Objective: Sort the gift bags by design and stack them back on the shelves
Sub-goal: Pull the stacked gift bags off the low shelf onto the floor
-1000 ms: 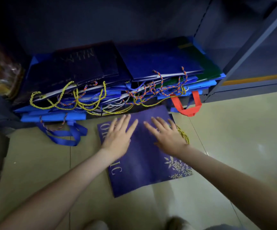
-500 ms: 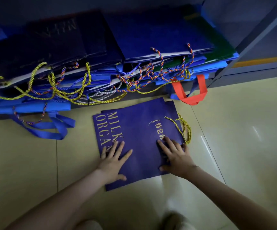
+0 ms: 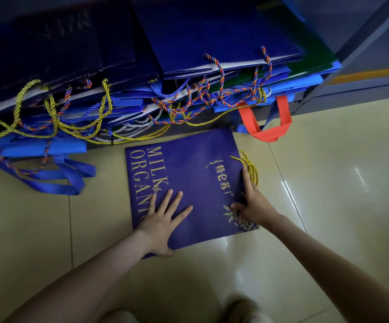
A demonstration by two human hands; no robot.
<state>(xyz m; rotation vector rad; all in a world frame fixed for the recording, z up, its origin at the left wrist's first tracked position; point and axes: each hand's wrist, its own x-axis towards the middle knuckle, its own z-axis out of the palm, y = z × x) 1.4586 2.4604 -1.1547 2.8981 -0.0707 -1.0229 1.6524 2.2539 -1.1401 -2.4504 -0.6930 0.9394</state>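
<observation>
Flat dark-blue paper gift bag with gold "MILK ORGANIC" lettering (image 3: 189, 183) lies face up on the beige tiled floor (image 3: 328, 206), just near of the bottom shelf, top edge far, print running sideways. Gold flower print sits at its near-right corner.

Left hand (image 3: 163, 220) is palm down on the near-left part of the bag. Its grip is spread, fingers straight and fanned, pressing flat, covering the end of the lettering. Thumb lies at the near edge.

Right hand (image 3: 254, 203) is at the bag's right edge, with the thumb on the face by the flower print and the fingers (image 3: 247, 180) stretched along the edge toward the far side. Cannot tell if the grip pinches the edge or only rests on it.

Yellow twisted cord handle (image 3: 250, 167) pokes out at the right edge, touching the right fingers.

Far side: messy pile of flat blue and dark-navy gift bags (image 3: 212, 38) on the low shelf, with some green showing at right. Tangled yellow, blue and multicolour rope handles (image 3: 212, 96) hang over the front. Orange-red ribbon handle (image 3: 265, 129) hangs at right, onto the floor. Blue ribbon handles (image 3: 60, 180) lie on the floor at left. Grey metal shelf upright (image 3: 363, 43) is at far right.
</observation>
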